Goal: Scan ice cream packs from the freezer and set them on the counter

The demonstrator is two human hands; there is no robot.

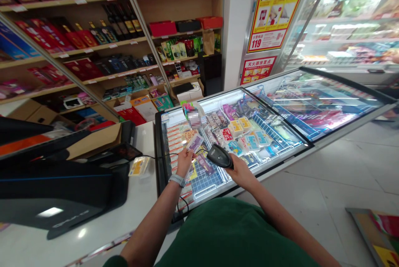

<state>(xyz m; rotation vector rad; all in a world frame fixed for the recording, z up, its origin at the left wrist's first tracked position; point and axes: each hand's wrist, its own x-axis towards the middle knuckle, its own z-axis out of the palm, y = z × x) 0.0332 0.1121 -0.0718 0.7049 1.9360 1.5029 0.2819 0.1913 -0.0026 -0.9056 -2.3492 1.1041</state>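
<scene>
My left hand (185,161), with a grey watch band on its wrist, grips a small purple and white packet (195,143) over the chest freezer (255,170). In my right hand (240,170) is a black handheld barcode scanner (219,156), its head turned left towards the packet. A dark cable runs from the scanner's side past my left hand. Beyond the scanner, several clear packs with yellow labels (239,126) and blue labels (252,141) lie grouped on or under the glass; I cannot tell which. A red-labelled pack (227,134) is beside them.
On the white counter (142,136) at left stand a black checkout machine (77,200) and an open cardboard box (99,142). A yellow-labelled pack (139,166) lies near the counter's edge. Shelves of boxes and bottles (120,22) line the back. At right is a refrigerated display (346,30).
</scene>
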